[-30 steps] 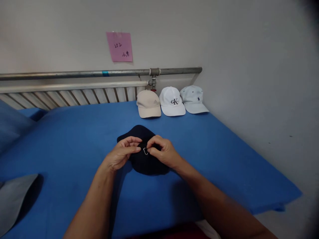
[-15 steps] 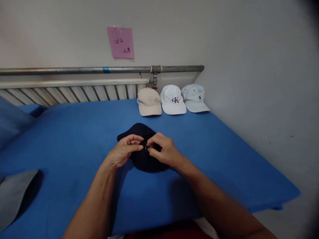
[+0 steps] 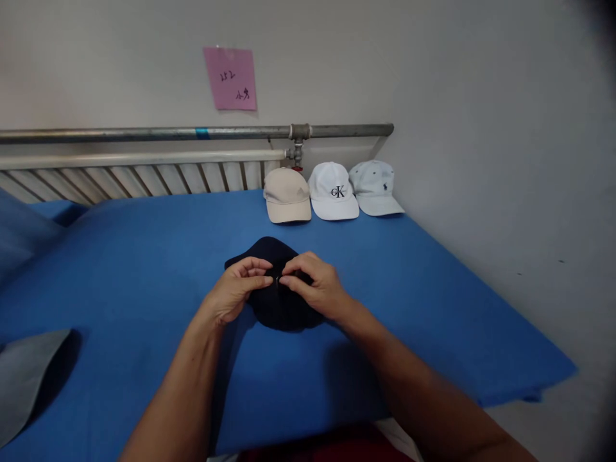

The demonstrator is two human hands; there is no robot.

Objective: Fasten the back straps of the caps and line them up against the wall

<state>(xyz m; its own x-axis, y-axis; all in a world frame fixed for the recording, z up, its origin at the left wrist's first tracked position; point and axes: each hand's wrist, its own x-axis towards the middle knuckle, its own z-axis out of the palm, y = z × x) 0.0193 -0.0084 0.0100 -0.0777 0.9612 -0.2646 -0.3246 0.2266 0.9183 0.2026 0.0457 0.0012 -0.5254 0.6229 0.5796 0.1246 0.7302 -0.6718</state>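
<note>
A dark navy, nearly black cap (image 3: 283, 311) lies on the blue-covered table (image 3: 158, 269) in front of me, its brim toward the far left. My left hand (image 3: 235, 289) pinches the cap's strap from the left, thumb and fingertips close to a small shiny metal buckle (image 3: 278, 281). From the other side, my right hand (image 3: 317, 282) grips the strap just right of that buckle between thumb and fingers. The fingertips nearly meet over the cap, and the strap itself is mostly hidden by them.
Along the back stand a beige cap (image 3: 287, 192), a white cap (image 3: 334, 191) with black letters and a pale cap (image 3: 378, 187). A grey cap's brim (image 3: 29, 372) shows at the left edge. Behind the table run a radiator (image 3: 192, 176) and a metal pipe (image 3: 144, 134).
My right thumb has straightened, and the right fingertips have shifted slightly left at the buckle. The dark cap stays in place; the view has moved a little.
</note>
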